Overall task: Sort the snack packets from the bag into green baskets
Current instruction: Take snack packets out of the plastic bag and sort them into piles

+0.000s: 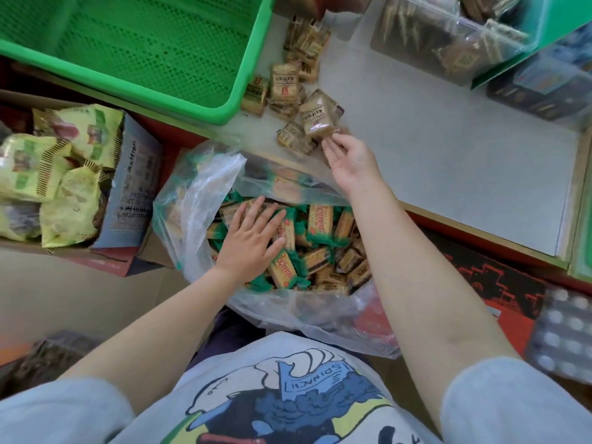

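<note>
Closest to the camera was a grey t-shirt (282,389) with a cartoon print, both bare arms reaching out from it. Left hand (253,238) was spread flat, fingers straight, resting on the heap of snack packets (320,248) inside the clear plastic bag (192,200), not gripping anything as far as I could see. Those packets were tan with green twisted ends, loads of them.

Right hand (349,158) was up at about 1 o'clock from the bag, over the white tabletop (448,155), fingers loosely curled with the tips right at the lower edge of a brown packet (320,116). Whether it was actually pinching it or just touching, honestly couldn't tell. More brown packets (288,88) lay in a loose trail on the tabletop going up toward 12 o'clock.

Green basket (144,49) sat at 11 o'clock, tilted, mesh bottom showing, just beside that brown pile. At 9 o'clock a cardboard box (134,174) held yellow-green packs (48,181). Clear bins (448,36) of dark snacks were at 1 o'clock, and a blister tray (563,334) at 4 o'clock.
</note>
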The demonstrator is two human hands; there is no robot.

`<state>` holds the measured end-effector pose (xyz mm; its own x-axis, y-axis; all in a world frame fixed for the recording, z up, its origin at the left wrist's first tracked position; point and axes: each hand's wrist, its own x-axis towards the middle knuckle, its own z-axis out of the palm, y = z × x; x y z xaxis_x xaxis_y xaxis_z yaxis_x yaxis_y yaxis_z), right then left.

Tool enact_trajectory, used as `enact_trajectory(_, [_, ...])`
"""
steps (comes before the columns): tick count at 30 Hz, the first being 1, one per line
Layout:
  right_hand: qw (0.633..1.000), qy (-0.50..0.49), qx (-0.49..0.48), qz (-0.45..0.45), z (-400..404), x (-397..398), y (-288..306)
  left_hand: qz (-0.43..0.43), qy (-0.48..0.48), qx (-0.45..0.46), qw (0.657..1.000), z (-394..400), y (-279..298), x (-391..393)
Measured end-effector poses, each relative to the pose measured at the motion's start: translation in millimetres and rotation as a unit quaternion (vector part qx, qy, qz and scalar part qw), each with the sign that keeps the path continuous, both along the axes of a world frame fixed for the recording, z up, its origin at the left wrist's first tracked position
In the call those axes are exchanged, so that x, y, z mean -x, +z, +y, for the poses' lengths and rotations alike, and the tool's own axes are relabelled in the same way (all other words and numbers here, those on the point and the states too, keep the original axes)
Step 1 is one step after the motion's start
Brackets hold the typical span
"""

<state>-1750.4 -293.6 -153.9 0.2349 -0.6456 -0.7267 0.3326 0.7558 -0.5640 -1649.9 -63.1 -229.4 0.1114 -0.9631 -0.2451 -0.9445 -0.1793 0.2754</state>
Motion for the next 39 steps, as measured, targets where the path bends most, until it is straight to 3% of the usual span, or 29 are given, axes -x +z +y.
enact_trajectory(4, [0.997,-0.020,-0.014,-0.069,15,27,16,-0.006,-0.003,0.007,1.000,0,0,0])
enact_trajectory(7, [0.993,0.111,0.034,-0.032,47,68,28,-0.001,-0.003,0.006,1.000,-1,-1,1])
enact_trajectory(10, [0.962,0.260,0.043,0.069,92,107,21,-0.009,0.000,-0.014,1.000,-2,1,3])
enact_trajectory(12, [0.911,0.361,0.050,0.195,120,125,3,-0.022,-0.012,-0.030,0.999,-3,6,6])
enact_trajectory(15, [0.801,0.483,0.090,0.342,149,141,-28,-0.028,-0.054,-0.016,0.998,1,10,15])
enact_trajectory(22, [0.669,0.635,0.090,0.375,171,168,-43,-0.036,-0.109,-0.041,0.992,23,5,22])
enact_trajectory(24, [0.672,0.631,0.084,0.379,171,174,-43,-0.020,-0.112,-0.038,0.993,23,6,17])
enact_trajectory(28, [0.726,0.564,0.109,0.377,162,159,-38,-0.021,-0.128,-0.033,0.991,30,8,9])
enact_trajectory(32, [0.782,0.522,0.136,0.313,154,119,-33,-0.004,-0.098,-0.055,0.994,25,23,10])
enact_trajectory(36, [0.801,0.532,0.142,0.237,154,92,-25,0.157,0.063,-0.108,0.980,13,49,6])
enact_trajectory(39, [0.841,0.493,0.127,0.182,151,87,-10,0.308,0.206,-0.125,0.921,4,67,-2])
